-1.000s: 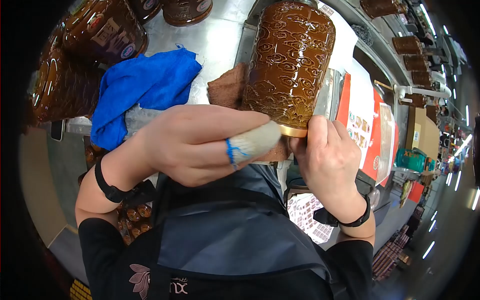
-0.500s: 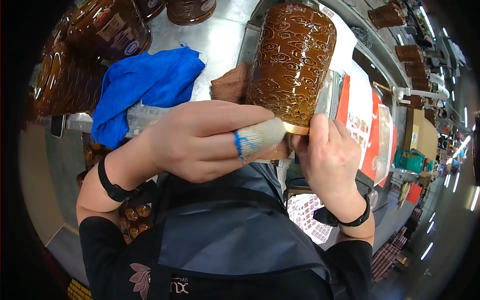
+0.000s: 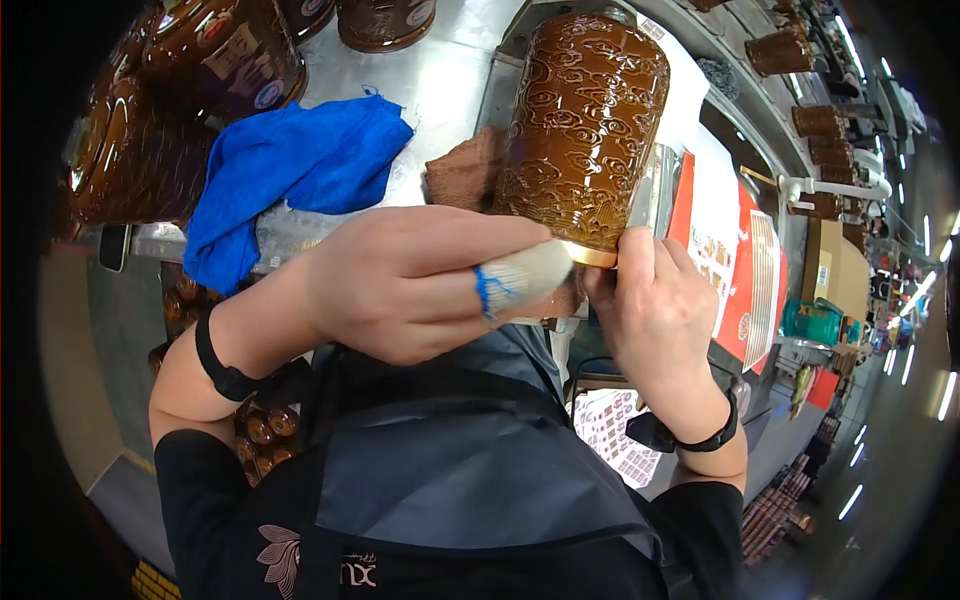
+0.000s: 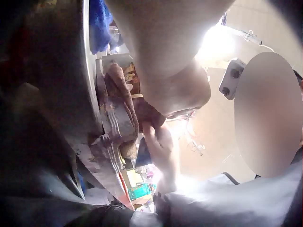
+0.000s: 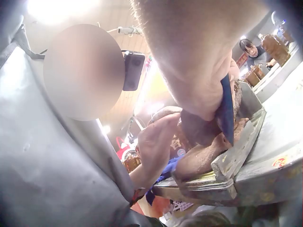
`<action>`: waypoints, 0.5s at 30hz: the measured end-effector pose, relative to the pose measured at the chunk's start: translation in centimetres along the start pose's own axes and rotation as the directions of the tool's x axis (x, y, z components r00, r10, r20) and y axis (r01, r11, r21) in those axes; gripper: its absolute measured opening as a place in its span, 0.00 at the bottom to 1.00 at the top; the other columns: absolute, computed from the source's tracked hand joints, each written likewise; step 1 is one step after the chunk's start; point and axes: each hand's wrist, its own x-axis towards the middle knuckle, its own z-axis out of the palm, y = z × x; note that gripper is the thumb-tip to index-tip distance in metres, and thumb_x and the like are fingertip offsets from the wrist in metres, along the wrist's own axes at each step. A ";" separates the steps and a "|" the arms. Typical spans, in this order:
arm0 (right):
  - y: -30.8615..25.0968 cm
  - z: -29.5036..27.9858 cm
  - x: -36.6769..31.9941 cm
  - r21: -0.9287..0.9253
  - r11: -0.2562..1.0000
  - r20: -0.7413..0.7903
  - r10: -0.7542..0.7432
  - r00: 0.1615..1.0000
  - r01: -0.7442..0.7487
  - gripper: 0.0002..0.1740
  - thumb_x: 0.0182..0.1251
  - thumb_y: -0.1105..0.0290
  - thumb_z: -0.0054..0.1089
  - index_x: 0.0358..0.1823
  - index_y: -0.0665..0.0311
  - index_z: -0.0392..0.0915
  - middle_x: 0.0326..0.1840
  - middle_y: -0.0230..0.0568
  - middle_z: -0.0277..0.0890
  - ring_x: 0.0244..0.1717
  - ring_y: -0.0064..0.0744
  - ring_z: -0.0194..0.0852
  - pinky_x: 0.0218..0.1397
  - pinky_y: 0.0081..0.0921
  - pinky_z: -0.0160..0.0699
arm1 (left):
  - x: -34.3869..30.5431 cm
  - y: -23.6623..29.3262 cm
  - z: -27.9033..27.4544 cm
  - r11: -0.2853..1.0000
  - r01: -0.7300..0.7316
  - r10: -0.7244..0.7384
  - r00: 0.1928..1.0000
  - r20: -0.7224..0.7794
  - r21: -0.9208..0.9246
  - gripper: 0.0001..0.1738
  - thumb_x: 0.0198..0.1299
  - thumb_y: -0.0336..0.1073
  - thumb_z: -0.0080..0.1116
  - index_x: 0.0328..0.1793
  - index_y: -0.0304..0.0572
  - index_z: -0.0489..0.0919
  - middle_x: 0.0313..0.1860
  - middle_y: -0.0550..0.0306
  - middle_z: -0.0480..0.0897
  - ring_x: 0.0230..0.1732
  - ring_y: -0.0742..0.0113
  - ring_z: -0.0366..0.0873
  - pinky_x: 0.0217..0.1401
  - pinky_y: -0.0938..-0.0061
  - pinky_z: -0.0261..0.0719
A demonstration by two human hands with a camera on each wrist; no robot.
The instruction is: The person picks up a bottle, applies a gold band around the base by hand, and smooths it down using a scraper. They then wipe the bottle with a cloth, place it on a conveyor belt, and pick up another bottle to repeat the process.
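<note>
A large brown glass jar (image 3: 590, 130) with embossed swirls lies on its side, its narrow gold rim (image 3: 592, 254) facing my body. Beside that rim, my left hand (image 3: 420, 280) holds the jar's near end; a pale knitted finger cover (image 3: 525, 280) with blue threads sits on one finger. On the other side my right hand (image 3: 655, 300) has its fingers curled at the rim, thumb inward. A flat dark blue piece (image 5: 226, 111) shows by the right hand in the right wrist view; I cannot tell whether that hand holds it. A brown cloth (image 3: 465, 170) lies under the jar.
A blue cloth (image 3: 300, 160) drapes over the metal table's (image 3: 440, 70) front edge at left. Filled brown jars (image 3: 235, 55) crowd behind it. Red-and-white printed sheets (image 3: 725, 240) lie to the right. Farther right stand a teal container (image 3: 810, 322) and a cardboard box (image 3: 840, 265).
The view has shifted slightly. My left hand has moved a little to the right along the gold rim; the right hand and the jar stay nearly as they were.
</note>
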 end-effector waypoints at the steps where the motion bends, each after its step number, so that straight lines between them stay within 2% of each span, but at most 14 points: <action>1: 0.0 0.1 0.0 0.006 1.000 -0.005 -0.001 1.000 0.001 0.17 0.58 0.64 0.70 0.32 0.61 0.67 0.24 0.37 0.69 0.29 0.37 0.73 0.30 0.33 0.75 | -0.2 -0.2 -0.2 1.000 -0.003 0.003 1.000 0.002 -0.001 0.16 0.45 0.18 0.73 0.43 0.31 0.90 0.49 0.52 0.88 0.50 0.57 0.89 0.52 0.74 0.91; 3: -0.2 0.1 0.0 -0.002 1.000 -0.009 0.007 1.000 -0.007 0.17 0.58 0.64 0.70 0.32 0.61 0.67 0.24 0.37 0.69 0.29 0.37 0.73 0.30 0.33 0.75 | -0.8 -0.5 -0.4 0.993 -0.063 0.062 0.998 0.016 0.102 0.16 0.42 0.19 0.74 0.42 0.32 0.90 0.49 0.51 0.88 0.49 0.56 0.89 0.51 0.72 0.91; 11: -0.1 -0.1 0.0 -0.004 1.000 0.003 0.010 1.000 -0.010 0.17 0.58 0.64 0.70 0.32 0.60 0.67 0.24 0.36 0.68 0.29 0.36 0.73 0.30 0.33 0.75 | 0.8 0.0 0.9 0.994 -0.075 0.080 0.995 -0.055 0.081 0.16 0.44 0.21 0.71 0.43 0.33 0.90 0.48 0.52 0.88 0.50 0.54 0.88 0.50 0.70 0.90; 13: 0.0 0.2 0.0 0.006 1.000 -0.023 -0.005 1.000 0.005 0.16 0.59 0.64 0.69 0.32 0.60 0.67 0.24 0.36 0.68 0.29 0.36 0.73 0.29 0.32 0.74 | 0.7 0.1 0.4 0.996 -0.070 0.073 0.996 -0.048 0.059 0.16 0.44 0.21 0.71 0.43 0.34 0.90 0.48 0.52 0.89 0.50 0.54 0.88 0.50 0.70 0.90; 15: -0.1 0.1 -0.1 0.004 1.000 -0.021 0.003 1.000 -0.003 0.16 0.59 0.64 0.69 0.32 0.60 0.67 0.24 0.35 0.68 0.29 0.36 0.73 0.29 0.32 0.74 | 0.3 0.2 -0.7 0.989 -0.055 0.048 0.997 0.055 0.140 0.16 0.44 0.22 0.71 0.43 0.33 0.90 0.48 0.52 0.89 0.50 0.53 0.88 0.49 0.69 0.91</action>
